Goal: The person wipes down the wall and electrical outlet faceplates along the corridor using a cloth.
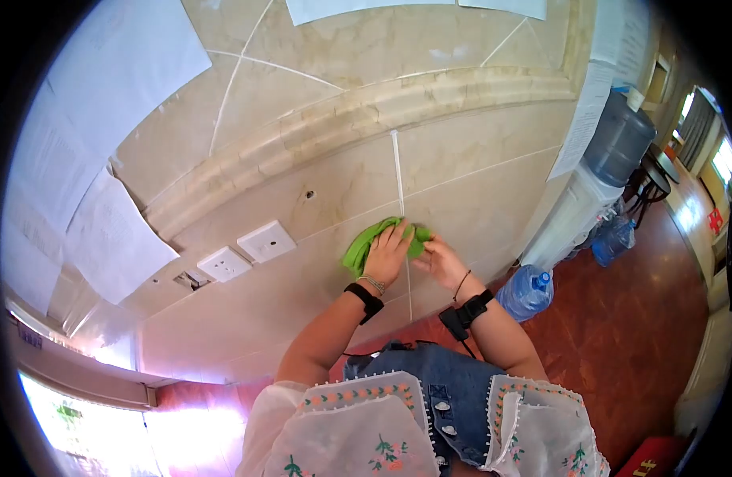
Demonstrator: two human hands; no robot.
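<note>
A bright green cloth is bunched against the beige tiled wall. My left hand lies over the cloth, fingers together, pressing it to the tiles. At the cloth's right edge, my right hand grips a fold between thumb and fingers. Just above both hands runs a white vertical grout line. Parts of the cloth are hidden under my left fingers.
Left of my hands are a white wall plate, a socket and an uncovered outlet hole. Paper sheets hang on the wall. At right stand a water dispenser and a blue water bottle on the red floor.
</note>
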